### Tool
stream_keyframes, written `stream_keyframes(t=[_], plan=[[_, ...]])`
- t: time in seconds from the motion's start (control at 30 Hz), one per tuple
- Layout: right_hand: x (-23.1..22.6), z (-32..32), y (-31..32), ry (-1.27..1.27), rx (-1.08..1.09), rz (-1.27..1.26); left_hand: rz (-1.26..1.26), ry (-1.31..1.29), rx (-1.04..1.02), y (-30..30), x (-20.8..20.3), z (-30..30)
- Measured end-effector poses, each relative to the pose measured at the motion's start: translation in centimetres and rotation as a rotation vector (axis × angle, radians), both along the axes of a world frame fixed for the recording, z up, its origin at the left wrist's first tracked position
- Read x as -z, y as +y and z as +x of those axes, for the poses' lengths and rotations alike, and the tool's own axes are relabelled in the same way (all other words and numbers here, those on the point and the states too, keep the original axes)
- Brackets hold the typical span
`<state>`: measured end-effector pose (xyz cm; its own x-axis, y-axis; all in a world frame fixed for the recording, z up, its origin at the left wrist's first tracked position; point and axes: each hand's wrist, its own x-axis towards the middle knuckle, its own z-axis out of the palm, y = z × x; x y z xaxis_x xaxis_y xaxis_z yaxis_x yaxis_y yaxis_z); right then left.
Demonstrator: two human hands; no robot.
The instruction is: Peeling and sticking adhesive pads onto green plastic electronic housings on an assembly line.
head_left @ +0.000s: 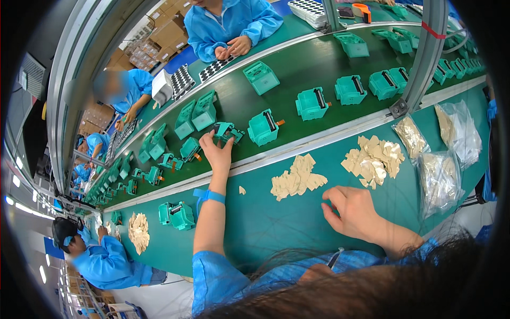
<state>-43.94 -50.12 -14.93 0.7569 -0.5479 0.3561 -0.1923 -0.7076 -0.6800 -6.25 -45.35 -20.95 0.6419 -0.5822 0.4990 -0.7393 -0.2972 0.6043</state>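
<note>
My left hand (217,154), with a blue band (209,195) at the wrist, reaches over the rail onto the belt. Its thumb and fingers grip the near side of a small green plastic housing (228,131) with a dark part on top. My right hand (355,211) hovers over the green table, fingers loosely curled and apart, with nothing visible in them. It is nearest to a pile of cream-coloured flat pieces (297,178). A second, larger pile of cream pieces (374,160) lies beyond it to the right. One loose cream piece (242,190) lies beside my left forearm.
The dark green belt (303,74) carries several green housings (263,127) in rows. A metal post (425,58) rises at right. Clear bags (440,178) lie on the table's right; two green housings (177,215) stand at left. Co-workers (228,26) sit across and at left (109,260).
</note>
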Motion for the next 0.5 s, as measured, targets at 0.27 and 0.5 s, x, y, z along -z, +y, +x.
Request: stream_keyframes(t=[0.27,0.5], plan=[[0.9,0.6,-2.5,0.010,-0.004,-0.148,0.118,-0.321,0.086,2.0,-3.2,-3.5],[5.7,10.5,-13.8,-0.002,0.157,-0.484,0.018,-0.392,0.380,3.3,-4.1,-12.3]])
